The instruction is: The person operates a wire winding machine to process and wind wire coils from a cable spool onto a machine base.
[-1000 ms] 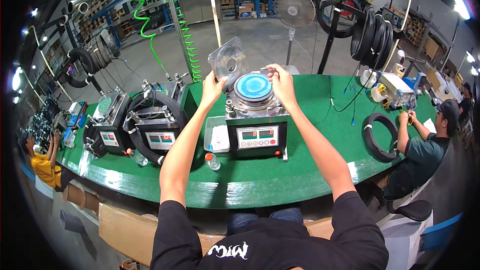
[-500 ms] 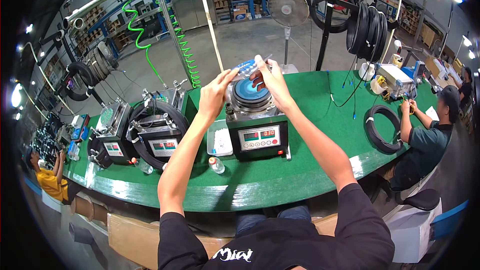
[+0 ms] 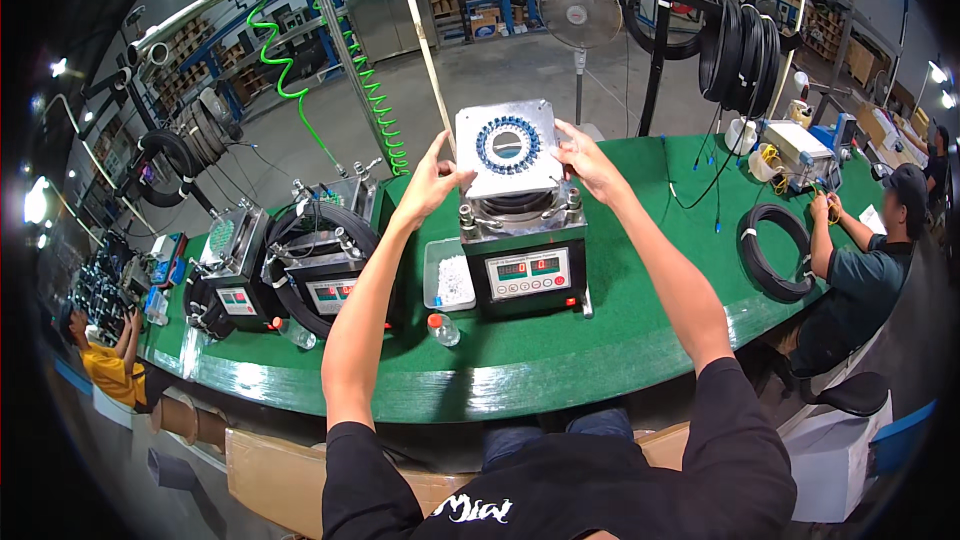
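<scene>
Between both hands is a square silver metal plate (image 3: 515, 186) with a round central hole and a ring of small blue connectors (image 3: 484, 147) around it. My left hand (image 3: 432, 182) grips its left edge, thumb in front. At the right edge, my right hand (image 3: 590, 166) pinches it in the same way. The plate's broad face is tilted up toward me. It stands over the polishing machine (image 3: 528, 280), hiding most of the machine's round top. Whether its lower edge touches the machine, I cannot tell.
Left of the machine, a clear tray (image 3: 432, 270) holds small white pieces; a red-capped bottle (image 3: 444, 331) stands in front. Two similar machines with black cable coils are further left. A cable coil (image 3: 775, 252) lies at right, near a seated person (image 3: 870, 235). Another person (image 3: 110, 350) sits far left.
The plate was held nearly edge-on above the machine's blue round pad; now its face is turned toward me and covers the pad. Both hands have shifted to its side edges. The display reading has changed.
</scene>
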